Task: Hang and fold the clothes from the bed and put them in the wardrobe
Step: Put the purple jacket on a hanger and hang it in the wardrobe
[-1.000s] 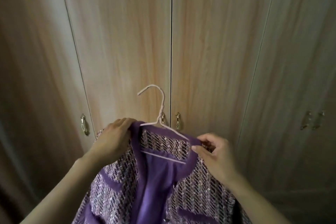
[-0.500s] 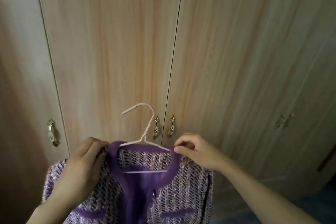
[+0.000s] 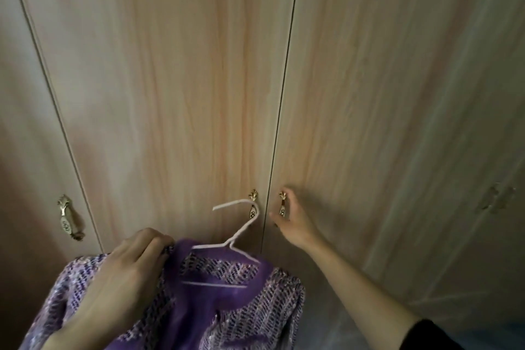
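A purple tweed jacket point(image 3: 250, 301) hangs on a white wire hanger point(image 3: 238, 233) low in the view. My left hand point(image 3: 127, 273) grips the jacket at its left shoulder and holds it up. My right hand point(image 3: 292, 221) is off the jacket and its fingers curl round the brass handle point(image 3: 282, 204) of the wardrobe door point(image 3: 383, 94) right of the centre seam. The wardrobe doors are closed.
The left centre door point(image 3: 170, 94) has its own brass handle point(image 3: 252, 206) just behind the hanger hook. Another handle point(image 3: 66, 216) sits on the far-left door. Two more handles point(image 3: 497, 199) show faintly on the dim right-hand doors.
My right hand let go of the jacket's right shoulder and moved up to the door handle. The left hand now carries the jacket alone, and the view has moved closer to the doors.
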The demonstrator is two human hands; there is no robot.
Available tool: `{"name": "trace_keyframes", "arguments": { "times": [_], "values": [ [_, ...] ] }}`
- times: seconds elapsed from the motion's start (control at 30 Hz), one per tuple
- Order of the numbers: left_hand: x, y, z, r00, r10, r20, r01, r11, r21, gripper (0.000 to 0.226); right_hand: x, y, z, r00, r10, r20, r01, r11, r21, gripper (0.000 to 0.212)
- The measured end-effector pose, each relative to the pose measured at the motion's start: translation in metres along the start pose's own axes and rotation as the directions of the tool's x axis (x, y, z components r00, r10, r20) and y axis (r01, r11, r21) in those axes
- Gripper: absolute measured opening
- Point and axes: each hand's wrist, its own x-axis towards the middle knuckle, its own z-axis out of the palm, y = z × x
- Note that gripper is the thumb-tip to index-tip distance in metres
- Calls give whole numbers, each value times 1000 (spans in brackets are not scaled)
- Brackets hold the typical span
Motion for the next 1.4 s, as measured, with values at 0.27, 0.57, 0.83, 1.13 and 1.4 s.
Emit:
{"name": "trace_keyframes", "arguments": {
  "times": [0.27, 0.57, 0.83, 1.13, 1.4],
  "values": [
    [35, -2, 14, 997, -44, 62, 43, 999, 7, 23, 19, 17, 19, 992, -113, -59, 108, 991, -77, 65],
    [32, -2, 19, 990, 32, 139, -23, 998, -65, 27, -3, 1, 12, 990, -115, 82, 133, 956, -261, 81],
    [20, 14, 8, 978, 144, 154, -123, 983, -138, 26, -104, -1, -16, 999, -44, -2, 41, 944, -329, 66],
    [17, 65, 10, 918, 366, 150, -305, 897, -319, 31, -252, 34, -103, 991, 6, -137, -70, 879, -471, 45],
    [31, 159, 32, 878, 458, 141, -369, 833, -412, 29, -296, 44, -142, 944, 80, -321, -252, 802, -541, 53]
  ]
}}
